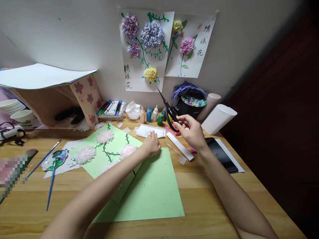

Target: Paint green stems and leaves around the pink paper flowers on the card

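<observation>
My right hand (193, 132) holds a pair of black scissors (167, 106) by the handles, above the back of the table. The blades point up and to the left. My left hand (151, 143) reaches across the green sheets, its fingers closed at the near edge of a folded piece of white tissue paper (142, 130). Under my left forearm lies a green sheet with pale pink paper flowers (85, 154) and painted stems, partly hidden by the arm. It overlaps a plain green sheet (159, 189).
Small paint bottles (149, 114), a marker set (112, 109) and a black pen bag (191, 104) line the wall. A paint palette (47, 162) with brushes lies left. At right are a white container (219, 118) and a black tablet-like object (220, 156). A white strip (179, 146) lies between my hands.
</observation>
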Demonstrator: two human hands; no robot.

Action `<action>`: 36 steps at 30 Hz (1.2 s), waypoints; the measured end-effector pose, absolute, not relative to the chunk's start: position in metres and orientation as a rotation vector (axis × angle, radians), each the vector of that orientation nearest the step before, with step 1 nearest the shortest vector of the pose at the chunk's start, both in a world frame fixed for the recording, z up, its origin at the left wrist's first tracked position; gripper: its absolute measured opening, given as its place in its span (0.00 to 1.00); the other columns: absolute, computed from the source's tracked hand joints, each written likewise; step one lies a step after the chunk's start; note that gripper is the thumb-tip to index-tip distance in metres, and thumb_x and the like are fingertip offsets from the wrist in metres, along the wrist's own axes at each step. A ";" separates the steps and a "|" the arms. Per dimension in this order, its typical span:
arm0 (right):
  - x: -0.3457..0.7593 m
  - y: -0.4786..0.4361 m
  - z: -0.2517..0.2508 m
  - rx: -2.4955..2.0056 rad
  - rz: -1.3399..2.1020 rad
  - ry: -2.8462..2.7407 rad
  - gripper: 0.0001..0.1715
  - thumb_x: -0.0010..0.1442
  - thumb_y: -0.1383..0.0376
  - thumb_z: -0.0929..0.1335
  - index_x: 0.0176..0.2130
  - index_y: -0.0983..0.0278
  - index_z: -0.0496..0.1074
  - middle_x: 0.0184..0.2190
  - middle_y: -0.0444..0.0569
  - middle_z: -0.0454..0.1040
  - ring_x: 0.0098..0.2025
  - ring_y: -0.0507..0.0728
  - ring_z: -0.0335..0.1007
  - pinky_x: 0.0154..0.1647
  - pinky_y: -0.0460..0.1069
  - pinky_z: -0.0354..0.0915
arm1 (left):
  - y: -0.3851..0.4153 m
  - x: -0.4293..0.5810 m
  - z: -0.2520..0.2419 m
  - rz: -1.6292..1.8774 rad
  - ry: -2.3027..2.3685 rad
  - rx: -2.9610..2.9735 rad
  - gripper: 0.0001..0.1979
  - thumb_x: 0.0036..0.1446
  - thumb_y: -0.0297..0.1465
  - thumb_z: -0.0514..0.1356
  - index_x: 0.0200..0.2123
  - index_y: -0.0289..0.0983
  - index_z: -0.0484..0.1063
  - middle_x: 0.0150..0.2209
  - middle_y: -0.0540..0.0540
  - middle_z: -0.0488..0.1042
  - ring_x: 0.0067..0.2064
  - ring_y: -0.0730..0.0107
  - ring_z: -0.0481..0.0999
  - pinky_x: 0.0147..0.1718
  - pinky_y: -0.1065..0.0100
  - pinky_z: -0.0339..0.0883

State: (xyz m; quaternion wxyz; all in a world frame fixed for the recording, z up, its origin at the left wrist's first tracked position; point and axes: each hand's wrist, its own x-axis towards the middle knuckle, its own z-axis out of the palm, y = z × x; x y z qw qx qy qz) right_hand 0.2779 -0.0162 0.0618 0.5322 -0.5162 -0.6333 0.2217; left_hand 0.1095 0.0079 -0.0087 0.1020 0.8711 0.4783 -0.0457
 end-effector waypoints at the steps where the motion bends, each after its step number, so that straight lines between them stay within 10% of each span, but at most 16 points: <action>1: 0.280 -0.017 0.061 -1.245 0.530 -1.522 0.14 0.54 0.57 0.70 0.36 0.64 0.69 0.27 0.43 0.69 0.25 0.50 0.60 0.25 0.47 0.60 | 0.007 0.108 -0.008 -0.141 1.408 2.574 0.33 0.59 0.30 0.47 0.62 0.13 0.49 0.65 0.19 0.47 0.67 0.43 0.48 0.61 0.54 0.49; 18: 0.336 -0.059 0.019 -2.009 0.295 -1.422 0.12 0.54 0.59 0.67 0.33 0.65 0.70 0.25 0.50 0.76 0.29 0.57 0.73 0.29 0.48 0.63 | 0.002 0.112 -0.006 -0.197 1.392 2.606 0.34 0.57 0.31 0.48 0.62 0.12 0.51 0.64 0.20 0.50 0.67 0.44 0.49 0.62 0.56 0.47; 24: 0.324 -0.049 0.014 -2.339 0.141 -1.406 0.12 0.59 0.66 0.65 0.39 0.73 0.72 0.36 0.65 0.77 0.42 0.65 0.75 0.41 0.53 0.65 | 0.013 0.118 -0.004 -0.160 1.401 2.576 0.33 0.58 0.32 0.47 0.62 0.16 0.51 0.65 0.21 0.50 0.67 0.44 0.48 0.60 0.52 0.50; 29: 0.318 -0.036 0.010 -2.481 0.109 -1.472 0.18 0.63 0.60 0.66 0.50 0.66 0.68 0.49 0.53 0.71 0.47 0.57 0.71 0.47 0.56 0.69 | 0.017 0.087 0.029 -0.063 1.301 2.546 0.30 0.58 0.32 0.46 0.61 0.23 0.56 0.66 0.27 0.52 0.62 0.49 0.62 0.56 0.57 0.59; 36: 0.308 -0.028 0.021 -2.523 -0.038 -1.586 0.21 0.60 0.64 0.65 0.45 0.80 0.71 0.47 0.75 0.70 0.53 0.72 0.66 0.44 0.57 0.65 | -0.031 -0.047 0.077 0.560 1.450 2.418 0.23 0.59 0.31 0.43 0.54 0.33 0.66 0.57 0.39 0.68 0.58 0.59 0.67 0.56 0.61 0.59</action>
